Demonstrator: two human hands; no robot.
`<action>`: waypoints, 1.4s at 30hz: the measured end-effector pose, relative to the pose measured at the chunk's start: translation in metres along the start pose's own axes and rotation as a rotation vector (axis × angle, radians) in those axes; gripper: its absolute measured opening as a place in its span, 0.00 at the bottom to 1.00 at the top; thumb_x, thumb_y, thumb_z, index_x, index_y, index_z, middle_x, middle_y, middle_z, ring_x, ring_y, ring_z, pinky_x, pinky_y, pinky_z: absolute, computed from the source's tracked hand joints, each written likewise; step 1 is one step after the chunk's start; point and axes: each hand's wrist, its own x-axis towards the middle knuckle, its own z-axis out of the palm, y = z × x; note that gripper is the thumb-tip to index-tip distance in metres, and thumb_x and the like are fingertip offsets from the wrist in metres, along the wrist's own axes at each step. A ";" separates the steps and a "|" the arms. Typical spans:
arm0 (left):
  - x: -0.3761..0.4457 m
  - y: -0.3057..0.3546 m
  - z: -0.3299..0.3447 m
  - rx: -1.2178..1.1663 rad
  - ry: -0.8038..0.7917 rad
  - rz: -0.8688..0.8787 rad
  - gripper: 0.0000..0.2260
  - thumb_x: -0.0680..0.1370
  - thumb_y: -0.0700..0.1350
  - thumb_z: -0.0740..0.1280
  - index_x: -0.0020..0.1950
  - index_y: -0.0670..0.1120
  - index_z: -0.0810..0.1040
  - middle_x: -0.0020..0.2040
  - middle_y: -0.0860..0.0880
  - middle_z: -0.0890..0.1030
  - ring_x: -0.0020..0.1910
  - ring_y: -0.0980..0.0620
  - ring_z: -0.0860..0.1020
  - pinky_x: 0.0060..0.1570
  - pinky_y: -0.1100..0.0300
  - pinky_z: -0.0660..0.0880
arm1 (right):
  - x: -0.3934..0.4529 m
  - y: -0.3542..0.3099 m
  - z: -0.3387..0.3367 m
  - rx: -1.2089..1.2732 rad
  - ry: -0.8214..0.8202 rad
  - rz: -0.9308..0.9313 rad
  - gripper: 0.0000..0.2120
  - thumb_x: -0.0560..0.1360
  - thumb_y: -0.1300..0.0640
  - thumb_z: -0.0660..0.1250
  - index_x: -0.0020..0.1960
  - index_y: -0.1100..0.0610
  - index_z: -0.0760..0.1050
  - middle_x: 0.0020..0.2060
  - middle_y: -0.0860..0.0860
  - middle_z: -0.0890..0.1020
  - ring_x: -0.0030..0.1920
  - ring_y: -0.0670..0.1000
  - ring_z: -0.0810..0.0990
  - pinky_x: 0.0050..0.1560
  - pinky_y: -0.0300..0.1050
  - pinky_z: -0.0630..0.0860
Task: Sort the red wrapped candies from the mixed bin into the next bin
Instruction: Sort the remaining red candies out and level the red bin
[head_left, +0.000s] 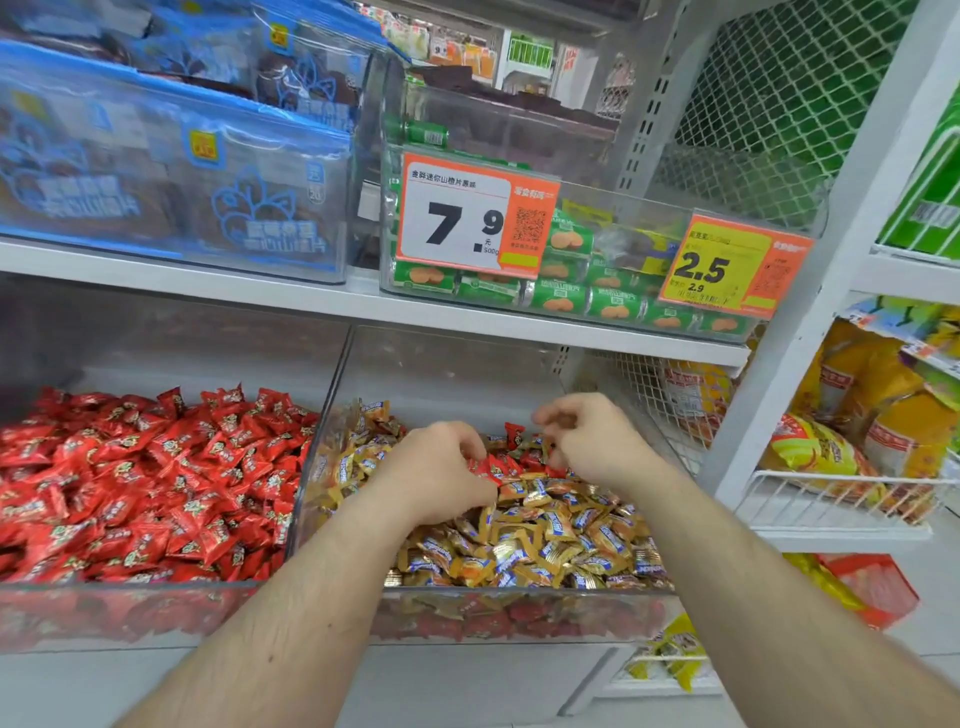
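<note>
— Red candies (501, 465) sat at the back of the mixed bin (519, 597), among gold ones (524, 551)?
— Yes. My left hand (441, 473) curled round a few there; my right hand (582, 436) hovered, fingers bent, contents unclear. I judged the red bin (130, 613) alongside was their destination.

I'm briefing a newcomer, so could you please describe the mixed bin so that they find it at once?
On the lower shelf stand two clear bins side by side. The mixed bin is the right one, where both hands reach in: mostly gold candies with few red, unlike its all-red neighbour.
</note>
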 end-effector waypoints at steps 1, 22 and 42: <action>0.000 -0.003 -0.004 -0.030 0.045 -0.005 0.12 0.69 0.47 0.73 0.50 0.55 0.75 0.39 0.55 0.76 0.38 0.55 0.76 0.37 0.60 0.73 | 0.012 -0.006 0.003 -0.021 -0.108 -0.010 0.19 0.76 0.71 0.61 0.57 0.52 0.80 0.50 0.50 0.81 0.47 0.48 0.81 0.41 0.42 0.80; -0.005 -0.017 -0.024 -0.089 0.182 -0.062 0.09 0.77 0.39 0.60 0.43 0.53 0.72 0.44 0.51 0.78 0.40 0.50 0.76 0.36 0.59 0.70 | -0.003 -0.075 0.023 -0.311 -0.533 -0.070 0.25 0.69 0.73 0.55 0.48 0.51 0.84 0.33 0.38 0.79 0.28 0.39 0.72 0.25 0.35 0.65; -0.017 -0.012 -0.011 0.032 0.032 0.052 0.14 0.78 0.56 0.66 0.38 0.48 0.71 0.34 0.52 0.74 0.31 0.54 0.70 0.30 0.60 0.64 | -0.080 0.010 -0.004 0.513 0.111 0.015 0.17 0.82 0.70 0.55 0.48 0.55 0.79 0.44 0.56 0.81 0.39 0.49 0.78 0.41 0.45 0.79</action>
